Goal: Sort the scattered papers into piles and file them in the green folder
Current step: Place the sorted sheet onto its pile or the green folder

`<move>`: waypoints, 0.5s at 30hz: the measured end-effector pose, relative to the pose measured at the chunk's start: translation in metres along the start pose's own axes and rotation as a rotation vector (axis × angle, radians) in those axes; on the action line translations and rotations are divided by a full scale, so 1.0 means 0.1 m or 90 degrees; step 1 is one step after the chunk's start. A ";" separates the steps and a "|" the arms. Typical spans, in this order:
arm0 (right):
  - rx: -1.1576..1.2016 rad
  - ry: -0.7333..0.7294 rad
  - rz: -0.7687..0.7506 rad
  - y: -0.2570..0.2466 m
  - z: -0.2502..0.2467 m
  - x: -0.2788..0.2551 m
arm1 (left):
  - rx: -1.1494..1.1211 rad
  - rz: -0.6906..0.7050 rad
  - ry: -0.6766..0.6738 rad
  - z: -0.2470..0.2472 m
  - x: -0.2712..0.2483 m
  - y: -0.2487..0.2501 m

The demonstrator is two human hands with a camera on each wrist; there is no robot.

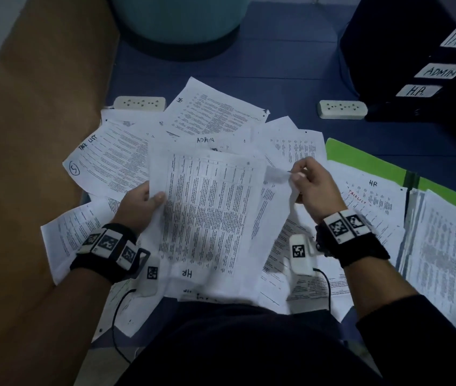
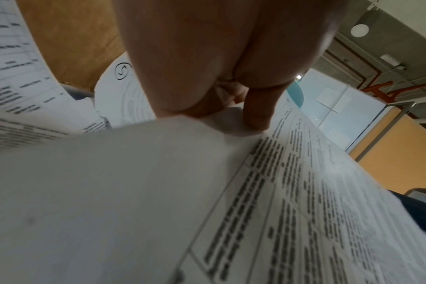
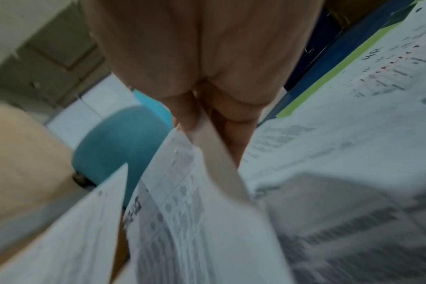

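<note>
A printed sheet marked HR (image 1: 207,213) is lifted over the pile in front of me. My left hand (image 1: 140,201) grips its left edge, thumb on top; the left wrist view shows that sheet (image 2: 231,192) under the thumb. My right hand (image 1: 307,185) pinches the corner of a second sheet (image 1: 275,196) just behind it; the right wrist view has this paper (image 3: 214,153) between thumb and fingers. Scattered papers (image 1: 215,112) labelled HR, ADMIN and TASK LIST cover the blue floor. The open green folder (image 1: 360,156) lies at right, holding HR pages (image 1: 371,196).
Two white power strips (image 1: 140,103) (image 1: 342,109) lie beyond the papers. A teal stool base (image 1: 179,20) stands at the back. Black trays labelled TASK LIST, ADMIN and H.R. (image 1: 419,90) stand at the far right. A brown panel (image 1: 26,135) runs along the left.
</note>
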State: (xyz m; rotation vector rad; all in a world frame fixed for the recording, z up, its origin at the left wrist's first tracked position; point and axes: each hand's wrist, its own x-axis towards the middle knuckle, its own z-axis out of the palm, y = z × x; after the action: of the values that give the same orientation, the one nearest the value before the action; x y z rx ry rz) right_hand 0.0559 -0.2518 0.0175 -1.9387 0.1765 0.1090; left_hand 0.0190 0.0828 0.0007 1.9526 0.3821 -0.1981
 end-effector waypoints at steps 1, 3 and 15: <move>0.066 -0.028 -0.002 -0.10 -0.02 -0.02 | -0.006 0.007 -0.004 0.01 0.01 0.04; 0.148 -0.069 -0.017 -0.29 -0.02 -0.04 | -0.023 0.028 -0.015 0.05 0.04 0.12; -0.285 -0.078 0.180 0.16 0.53 0.27 | 0.127 0.017 0.123 -0.17 0.04 -0.07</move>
State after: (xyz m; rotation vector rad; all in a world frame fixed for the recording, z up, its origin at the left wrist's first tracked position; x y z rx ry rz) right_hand 0.0796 -0.2102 -0.0208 -2.3333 0.3685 0.4893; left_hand 0.0194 0.1010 0.0003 2.1796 0.4770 -0.0308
